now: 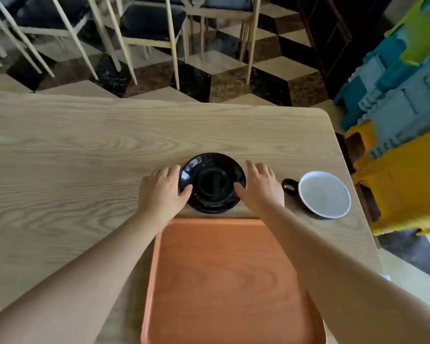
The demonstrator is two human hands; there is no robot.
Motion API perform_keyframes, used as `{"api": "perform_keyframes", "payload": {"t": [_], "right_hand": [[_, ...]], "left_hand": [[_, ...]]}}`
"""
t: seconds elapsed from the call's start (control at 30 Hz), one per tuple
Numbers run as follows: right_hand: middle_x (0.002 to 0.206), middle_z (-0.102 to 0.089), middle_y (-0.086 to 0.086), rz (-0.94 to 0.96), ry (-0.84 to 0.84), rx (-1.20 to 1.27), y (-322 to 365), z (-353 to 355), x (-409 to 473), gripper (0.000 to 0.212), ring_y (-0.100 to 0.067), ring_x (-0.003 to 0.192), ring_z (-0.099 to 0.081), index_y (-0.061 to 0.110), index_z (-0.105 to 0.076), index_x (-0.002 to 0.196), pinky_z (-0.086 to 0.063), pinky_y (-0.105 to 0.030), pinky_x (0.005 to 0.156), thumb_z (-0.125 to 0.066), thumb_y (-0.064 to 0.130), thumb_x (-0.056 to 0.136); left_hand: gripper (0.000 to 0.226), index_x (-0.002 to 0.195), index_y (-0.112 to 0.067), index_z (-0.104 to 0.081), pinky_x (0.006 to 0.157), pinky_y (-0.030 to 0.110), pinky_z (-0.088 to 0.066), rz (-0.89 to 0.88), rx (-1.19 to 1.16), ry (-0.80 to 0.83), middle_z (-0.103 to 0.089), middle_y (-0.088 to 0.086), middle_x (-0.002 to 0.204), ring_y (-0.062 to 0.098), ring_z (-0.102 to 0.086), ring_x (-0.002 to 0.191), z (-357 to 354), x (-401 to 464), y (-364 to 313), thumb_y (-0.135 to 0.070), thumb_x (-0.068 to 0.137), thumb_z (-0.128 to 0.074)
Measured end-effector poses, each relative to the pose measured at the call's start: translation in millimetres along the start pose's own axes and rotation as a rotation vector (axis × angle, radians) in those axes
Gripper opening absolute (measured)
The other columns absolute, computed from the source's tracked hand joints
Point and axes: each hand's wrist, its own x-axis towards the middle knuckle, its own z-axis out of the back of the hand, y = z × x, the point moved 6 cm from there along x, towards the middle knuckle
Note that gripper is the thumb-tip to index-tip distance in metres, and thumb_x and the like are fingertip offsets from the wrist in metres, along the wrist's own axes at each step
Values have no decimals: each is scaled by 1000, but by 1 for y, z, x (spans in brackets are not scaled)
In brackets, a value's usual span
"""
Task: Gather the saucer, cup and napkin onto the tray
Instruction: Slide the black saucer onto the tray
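The black saucer point(212, 182) sits on the table point(60, 150) just past the tray's point(229, 281) far edge, right between both hands. Left hand point(160, 192) and right hand point(260, 187) are spread open, thumbs touching its rim, equally close.

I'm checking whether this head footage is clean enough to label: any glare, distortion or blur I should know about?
Head view: soft even light, faint shadows; the black saucer shows bright window reflections on its left rim; wide-angle bending curves the table edge; the hands, cup and tray are fairly sharp; the coloured items at right are smeared.
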Motion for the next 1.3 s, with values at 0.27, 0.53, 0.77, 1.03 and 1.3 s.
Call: {"api": "perform_keyframes", "payload": {"t": [0.27,0.53,0.77,1.03,1.3], "right_hand": [[114,-57,-14,-73,85,222,-3,-20,13,31,-31,102,-53,6,-52,114,-42,-34,73,-56,16,85],[93,-62,-5,-114,20,530,6,-1,-8,37,-25,90,-59,14,-58,118,-40,-25,73,-52,3,83],[76,-60,9,-97,6,753,0,-6,-85,37,-23,70,-67,25,-64,109,-57,-42,70,-61,3,79],[82,-63,1,-153,118,846,-8,-41,-134,38,-25,66,-66,23,-64,107,-44,-6,45,-59,-4,81],[83,-62,-1,-157,154,865,-2,-54,-134,40,-6,64,-62,18,-63,113,-51,-10,47,-57,-5,81]], "left_hand": [[26,97,-7,-61,74,38,-44,203,-263,98,-59,10,104,30,-56,95,-16,2,5,-27,80,-62],[21,94,-6,-65,61,31,-56,474,-871,170,-63,2,74,18,-58,59,-7,-15,24,4,84,-49],[45,82,-43,-62,72,32,-58,511,-1097,261,-66,0,80,16,-67,74,24,-102,29,1,85,-56],[31,105,-24,-64,67,25,-49,581,-869,321,-67,1,92,9,-65,72,-13,-160,44,-6,80,-63],[24,92,-27,-62,74,37,-52,545,-657,291,-63,-10,81,15,-65,68,-7,-159,45,-8,77,-63]]}}
